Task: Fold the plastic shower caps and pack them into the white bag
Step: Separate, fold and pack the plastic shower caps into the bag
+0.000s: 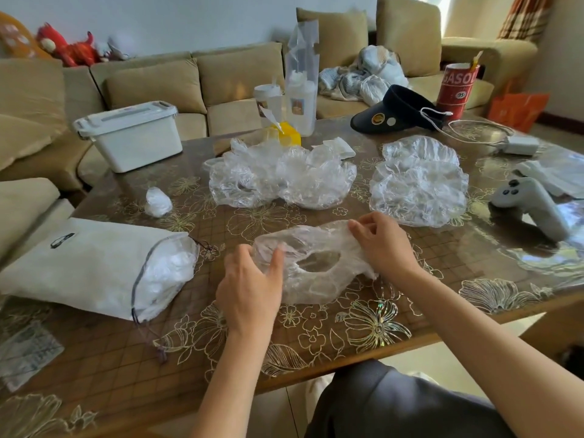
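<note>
Listener: Shower cap first. Where is it, and which way does it run?

Me: The clear shower cap (316, 289) lies flattened on the table (442, 270) just in front of me. Its long axis runs left to right, with the right end angled slightly away. Its opening faces up, an oval gap near the middle. My left hand (252, 286) pinches the left end between thumb and fingers. My right hand (382, 245) grips the far right edge with curled fingers.

Listener: And the bag?

Me: The white bag (85, 267) lies on its side to my left, its drawstring mouth toward the cap, with folded plastic showing inside. A small folded cap (158, 200) sits apart, beyond the bag.

Listener: The room?

Me: The table is brown, with gold flowers under a glossy cover. Beyond my hands are a left heap (278, 178) and a right heap (417, 181) of loose caps. Farther back are a white storage box (129, 134), a dark visor (392, 112) and a game controller (531, 200). A beige sofa (158, 80) wraps behind.

Listener: Anything unclear?

Me: I cannot count the caps in either heap. The red tin (456, 90) shows only part of its lettering.
</note>
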`<state>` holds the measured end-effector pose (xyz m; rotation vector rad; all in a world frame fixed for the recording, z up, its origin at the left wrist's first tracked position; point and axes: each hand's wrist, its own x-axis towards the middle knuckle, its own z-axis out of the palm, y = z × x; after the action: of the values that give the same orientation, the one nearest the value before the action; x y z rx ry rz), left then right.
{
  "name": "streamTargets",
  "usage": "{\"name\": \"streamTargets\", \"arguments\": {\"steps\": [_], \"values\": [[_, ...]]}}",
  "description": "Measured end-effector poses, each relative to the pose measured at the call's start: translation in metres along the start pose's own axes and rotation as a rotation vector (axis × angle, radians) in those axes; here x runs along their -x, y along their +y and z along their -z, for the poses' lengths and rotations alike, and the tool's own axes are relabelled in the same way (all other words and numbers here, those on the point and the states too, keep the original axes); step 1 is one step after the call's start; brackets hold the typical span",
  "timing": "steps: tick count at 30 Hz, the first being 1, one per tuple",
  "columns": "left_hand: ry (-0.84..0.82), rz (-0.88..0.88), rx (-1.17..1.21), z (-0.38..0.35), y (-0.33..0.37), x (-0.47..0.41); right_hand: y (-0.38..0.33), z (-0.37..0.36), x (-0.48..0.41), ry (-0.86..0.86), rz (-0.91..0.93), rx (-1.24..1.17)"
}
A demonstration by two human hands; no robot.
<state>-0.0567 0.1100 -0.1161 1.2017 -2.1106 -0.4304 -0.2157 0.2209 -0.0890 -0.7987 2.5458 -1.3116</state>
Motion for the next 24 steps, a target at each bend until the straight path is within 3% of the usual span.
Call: {"name": "streamTargets", "arguments": {"steps": [3,5,7,9,13,16,19,21,24], "values": [[0.157,-0.114,0.004,0.013,0.000,0.001,-0.005,0.003,0.006,0.135,0.127,0.174],[0.229,-0.381,0.082,0.015,0.003,-0.002,-0.010,0.003,0.012,0.163,0.279,0.187],[0.223,-0.701,0.096,0.011,0.013,-0.005,-0.013,-0.002,0.019,0.084,0.378,0.175],[0.243,-0.882,0.061,0.007,0.022,-0.003,-0.011,-0.008,0.025,-0.026,0.409,0.209],[0.172,-0.957,0.101,0.005,0.022,0.003,-0.002,-0.014,0.027,-0.203,0.442,0.284],[0.106,-1.004,-0.014,0.004,0.020,0.004,0.002,-0.017,0.027,-0.306,0.433,0.329],[0.149,-0.998,0.099,0.013,0.029,0.014,0.000,-0.016,0.029,-0.353,0.451,0.381],[0.074,-1.002,0.182,0.015,0.033,0.022,-0.005,-0.017,0.030,-0.341,0.519,0.394],[-0.157,-0.745,0.144,0.008,0.034,0.014,-0.010,-0.018,0.028,-0.240,0.517,0.293]]}}
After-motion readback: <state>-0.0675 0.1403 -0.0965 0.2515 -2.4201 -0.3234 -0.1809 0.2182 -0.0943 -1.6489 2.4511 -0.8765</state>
